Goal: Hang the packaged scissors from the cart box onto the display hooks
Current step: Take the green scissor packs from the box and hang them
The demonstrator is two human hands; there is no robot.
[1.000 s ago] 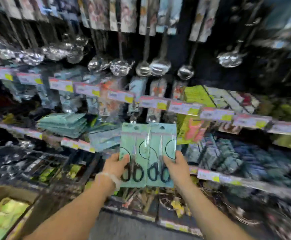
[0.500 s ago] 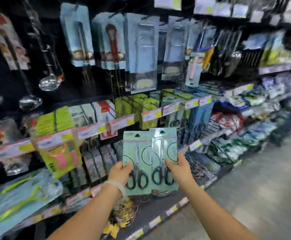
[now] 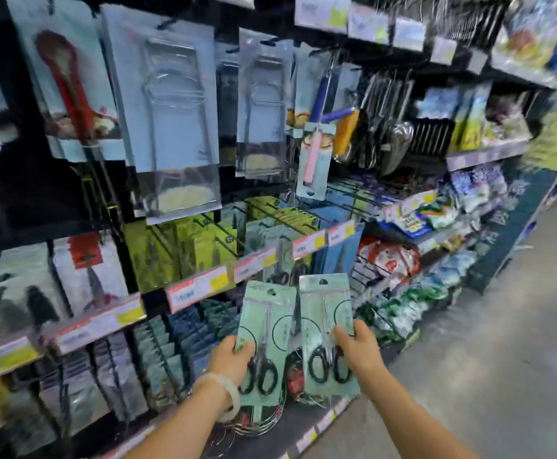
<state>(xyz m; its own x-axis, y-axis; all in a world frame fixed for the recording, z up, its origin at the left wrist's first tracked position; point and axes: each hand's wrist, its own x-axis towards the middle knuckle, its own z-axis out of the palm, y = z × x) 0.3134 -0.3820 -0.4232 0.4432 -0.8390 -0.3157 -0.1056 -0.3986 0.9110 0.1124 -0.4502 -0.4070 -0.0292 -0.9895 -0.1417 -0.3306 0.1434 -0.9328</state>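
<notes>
Two mint-green cards, each with black-handled scissors, are held upright in front of the shelving. My left hand grips the left scissors pack at its lower left edge. My right hand grips the right scissors pack at its right edge. The two packs are slightly apart, the right one a little higher. Just above them, black display hooks stick out of the rack with green and blue cards hanging on them, and similar black-handled scissors hang behind the price tags. The cart box is out of view.
A row of pink and yellow price tags runs along the hook ends. Packaged kitchen tools hang above. Lower racks hold dark blue packs. The grey aisle floor lies to the right.
The view has swung right along the shelving, from ladles to the hook rack. Both packs stayed in my hands and have drawn slightly apart.
</notes>
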